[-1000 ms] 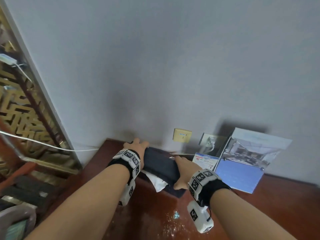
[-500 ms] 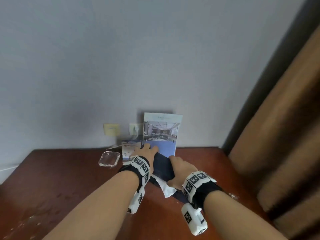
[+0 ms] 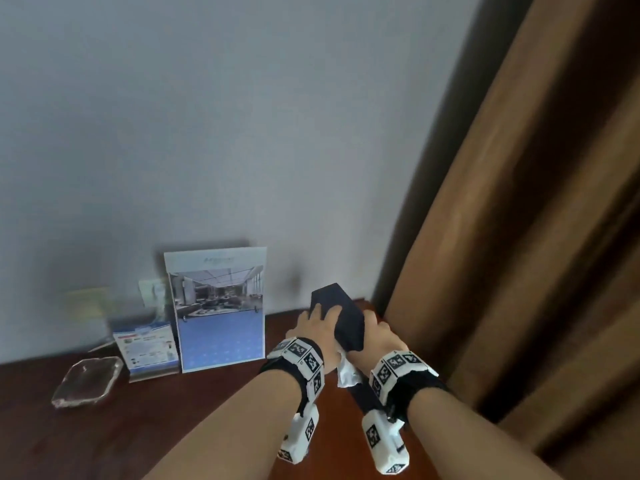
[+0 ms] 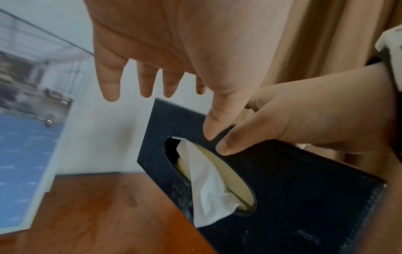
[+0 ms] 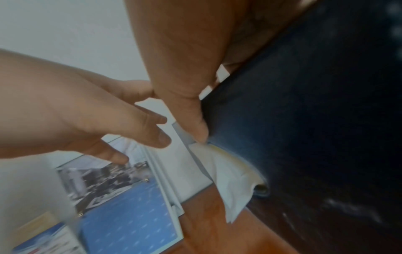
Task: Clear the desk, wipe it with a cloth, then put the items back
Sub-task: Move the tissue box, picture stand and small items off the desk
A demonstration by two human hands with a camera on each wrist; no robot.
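While the dark tissue box [image 3: 341,318] hangs tilted above the back right corner of the tabletop [image 3: 145,424], close to the brown curtain [image 3: 519,237], we hold it between both hands. Our right hand [image 3: 375,336] curls round its far side, thumb and a fingertip pinching the rim of the oval slot, as the left wrist view shows. Our left hand [image 3: 317,329] has its fingers nearly straight and spread; only the thumb [image 4: 219,118] presses on the box's top face. A white tissue [image 4: 208,187] droops out of the slot.

We judge this to be either the clearing step or the putting back; the views alone do not settle which, since no cloth is in sight and other things stand on the tabletop. If we are setting the box down, the next move calls for levelling it, lowering it flat into the corner without trapping the loose tissue, then letting go with both hands.

Further out, a large framed picture card [image 3: 218,306] leans against the wall [image 3: 242,133], a smaller leaflet stand [image 3: 147,348] sits just beside it, and a clear glass dish [image 3: 86,381] lies further left.

The box's underside and near end are hidden behind our wrists, so we cannot tell whether any edge touches the tabletop. The wall plates behind the leaflet stand are blurred, and the right wrist view is dim and smeared.
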